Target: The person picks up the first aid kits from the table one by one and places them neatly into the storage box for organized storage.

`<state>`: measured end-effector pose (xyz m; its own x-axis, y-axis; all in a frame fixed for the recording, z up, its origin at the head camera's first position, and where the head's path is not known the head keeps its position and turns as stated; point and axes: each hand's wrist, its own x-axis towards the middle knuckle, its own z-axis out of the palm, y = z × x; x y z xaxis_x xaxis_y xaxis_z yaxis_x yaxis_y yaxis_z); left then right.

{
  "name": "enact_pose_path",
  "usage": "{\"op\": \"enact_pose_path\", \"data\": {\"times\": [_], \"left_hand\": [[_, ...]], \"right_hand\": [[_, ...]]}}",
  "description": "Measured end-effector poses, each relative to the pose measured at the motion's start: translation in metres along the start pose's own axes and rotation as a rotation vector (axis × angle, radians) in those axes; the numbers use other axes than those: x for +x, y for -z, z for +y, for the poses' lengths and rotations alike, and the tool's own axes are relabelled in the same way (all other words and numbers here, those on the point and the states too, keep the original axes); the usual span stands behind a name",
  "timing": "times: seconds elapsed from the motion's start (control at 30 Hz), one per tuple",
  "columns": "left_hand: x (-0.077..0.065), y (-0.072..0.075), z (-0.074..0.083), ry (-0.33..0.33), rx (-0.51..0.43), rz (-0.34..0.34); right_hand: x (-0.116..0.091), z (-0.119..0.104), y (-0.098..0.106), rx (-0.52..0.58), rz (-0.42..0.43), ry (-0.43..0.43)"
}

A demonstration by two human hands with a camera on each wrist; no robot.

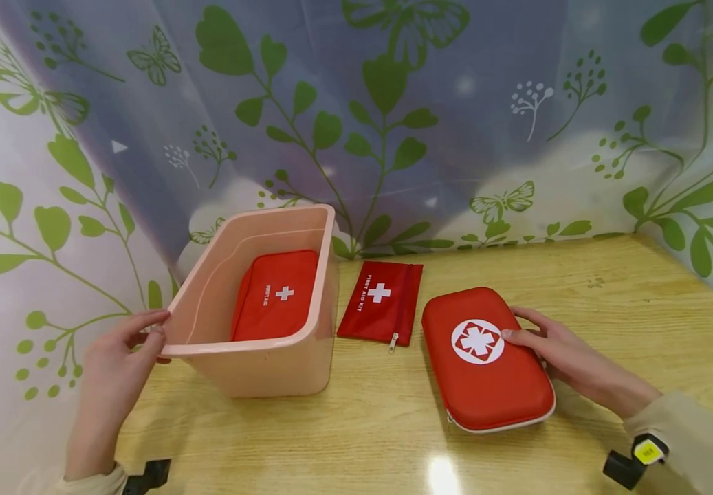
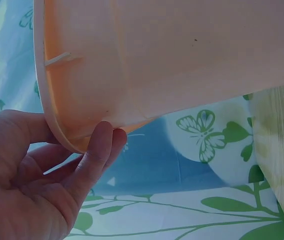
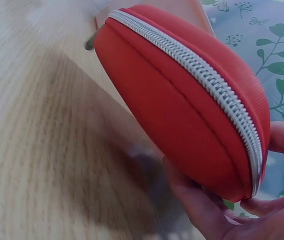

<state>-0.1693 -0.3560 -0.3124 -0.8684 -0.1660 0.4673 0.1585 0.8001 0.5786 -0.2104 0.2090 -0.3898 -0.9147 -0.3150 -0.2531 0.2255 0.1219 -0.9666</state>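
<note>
My left hand [image 1: 122,368] pinches the near left corner of the rim of a pink plastic bin [image 1: 282,371]; the left wrist view shows the thumb and fingers on either side of that rim. Inside the bin lies a red first aid pouch [image 1: 300,316] with a white cross. On the right, a red hard-shell first aid case [image 1: 492,392] with a round white emblem is gripped along its right side by my right hand [image 1: 563,354], thumb on top. In the right wrist view, the case's silver zipper [image 3: 207,75] is closed and the case is held above the table.
Between bin and case, a flat red first aid kit pouch [image 1: 384,302] lies on the wooden table [image 1: 356,433], its zipper pull toward me. Behind stands a patterned curtain [image 1: 455,137] with green leaves and butterflies; it also runs along the left side.
</note>
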Motion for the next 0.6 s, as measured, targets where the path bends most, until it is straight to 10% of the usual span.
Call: {"op": "enact_pose_path", "data": {"times": [0.6], "left_hand": [[0.0011,0.0012,0.0004,0.058,-0.049,-0.017]], "right_hand": [[0.0041,-0.0064,0.0081,0.01,0.052,0.047]]}}
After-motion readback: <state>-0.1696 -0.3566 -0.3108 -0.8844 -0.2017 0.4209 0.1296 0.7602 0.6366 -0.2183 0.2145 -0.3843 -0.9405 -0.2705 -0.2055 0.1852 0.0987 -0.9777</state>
